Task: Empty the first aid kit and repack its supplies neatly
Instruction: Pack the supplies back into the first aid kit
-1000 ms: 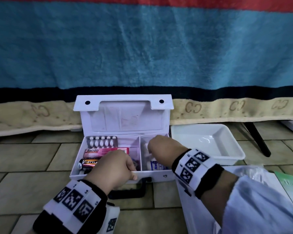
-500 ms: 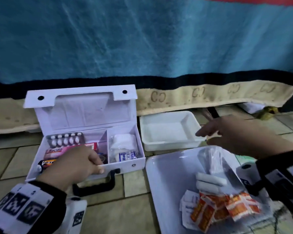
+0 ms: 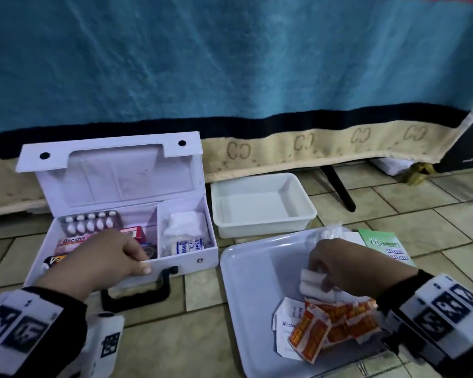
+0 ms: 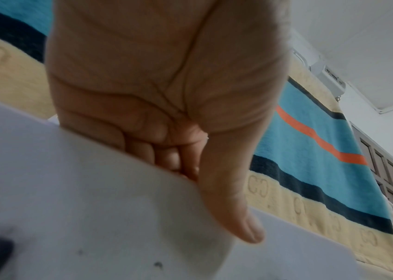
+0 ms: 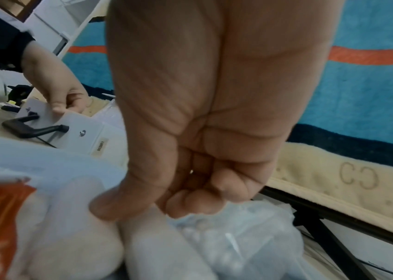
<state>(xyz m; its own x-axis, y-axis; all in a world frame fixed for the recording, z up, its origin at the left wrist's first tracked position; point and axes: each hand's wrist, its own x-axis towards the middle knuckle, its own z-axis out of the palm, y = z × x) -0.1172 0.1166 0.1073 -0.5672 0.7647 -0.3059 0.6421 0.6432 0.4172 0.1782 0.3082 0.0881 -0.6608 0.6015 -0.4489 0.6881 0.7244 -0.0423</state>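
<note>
The white first aid kit (image 3: 197, 257) stands open on the floor at left. It holds a blister pack (image 3: 90, 222), a pink Bacidin box (image 3: 74, 241) and wrapped gauze (image 3: 183, 227). My left hand (image 3: 141, 261) grips its front wall (image 4: 94, 208), thumb outside and fingers inside. On the right lies a flat white tray (image 3: 251, 282) with orange sachets (image 3: 331, 323), alcohol pads (image 3: 287, 323) and a clear plastic bag (image 5: 238, 236). My right hand (image 3: 318, 279) reaches down there and pinches a white gauze roll (image 5: 154, 246) between thumb and curled fingers; a second roll (image 5: 75, 236) lies beside it.
A deeper white tub (image 3: 262, 205) sits behind the tray, right of the kit. A green leaflet (image 3: 385, 246) lies at the tray's far right corner. A hanging blue blanket (image 3: 230, 64) closes off the back, and a black leg (image 3: 339, 189) slants to the tiled floor.
My right hand left the kit's right compartment, swung right over the tray and came down onto the gauze rolls. The left hand stayed on the kit's front wall.
</note>
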